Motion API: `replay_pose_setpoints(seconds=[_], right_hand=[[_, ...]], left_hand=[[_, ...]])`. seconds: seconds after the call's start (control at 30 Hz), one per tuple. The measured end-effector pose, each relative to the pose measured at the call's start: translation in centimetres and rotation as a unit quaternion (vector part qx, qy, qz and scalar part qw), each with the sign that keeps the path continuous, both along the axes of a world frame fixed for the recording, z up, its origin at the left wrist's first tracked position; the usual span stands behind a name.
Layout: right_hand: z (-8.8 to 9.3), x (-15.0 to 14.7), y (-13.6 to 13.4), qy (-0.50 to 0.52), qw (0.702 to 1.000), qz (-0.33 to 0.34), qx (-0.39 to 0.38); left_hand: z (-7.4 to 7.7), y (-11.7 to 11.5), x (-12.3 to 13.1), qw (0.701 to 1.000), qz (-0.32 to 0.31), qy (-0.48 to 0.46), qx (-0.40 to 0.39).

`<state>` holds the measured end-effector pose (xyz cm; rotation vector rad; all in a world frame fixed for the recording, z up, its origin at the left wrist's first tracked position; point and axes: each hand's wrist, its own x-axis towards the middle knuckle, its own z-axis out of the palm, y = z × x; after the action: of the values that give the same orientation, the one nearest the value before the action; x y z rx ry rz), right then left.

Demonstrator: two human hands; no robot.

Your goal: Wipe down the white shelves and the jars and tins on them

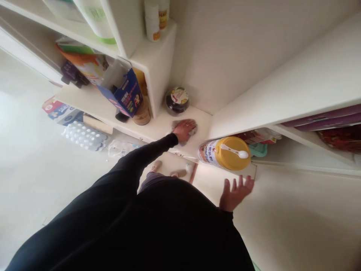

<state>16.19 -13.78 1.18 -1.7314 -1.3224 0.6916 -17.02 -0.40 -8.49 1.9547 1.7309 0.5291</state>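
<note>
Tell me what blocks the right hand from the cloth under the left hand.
The yellow-lidded can stands in the way, between the right hand and the cloth under the left hand.

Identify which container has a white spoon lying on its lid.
The yellow-lidded canister, with the white spoon resting on top; the dark-filled glass jar has a printed lid with no spoon.
</note>
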Motion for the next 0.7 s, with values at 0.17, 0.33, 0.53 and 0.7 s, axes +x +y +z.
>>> replay_pose_setpoints(seconds=[0.17,0.33,0.53,0.7], right_hand=[[-3.6,-1.1,1.6,0.034,0.998,0.048,-0.009],[-4.1,-2.1,4.5,0.04,0.991,0.101,0.081],[-4.1,-3.5,5.6,0.063,0.992,0.074,0.077],[-3.5,-4.2,6.1,0.072,0.994,0.067,0.048]], left_hand=[[0.8,4.3,3.9,0.999,-0.033,0.024,-0.014],[1.1,4.8,6.1,0.997,-0.051,0.056,-0.019],[0.5,2.1,5.7,0.995,-0.091,0.047,-0.009],[-0.3,-0.5,5.3,0.991,-0.125,0.032,0.015]])
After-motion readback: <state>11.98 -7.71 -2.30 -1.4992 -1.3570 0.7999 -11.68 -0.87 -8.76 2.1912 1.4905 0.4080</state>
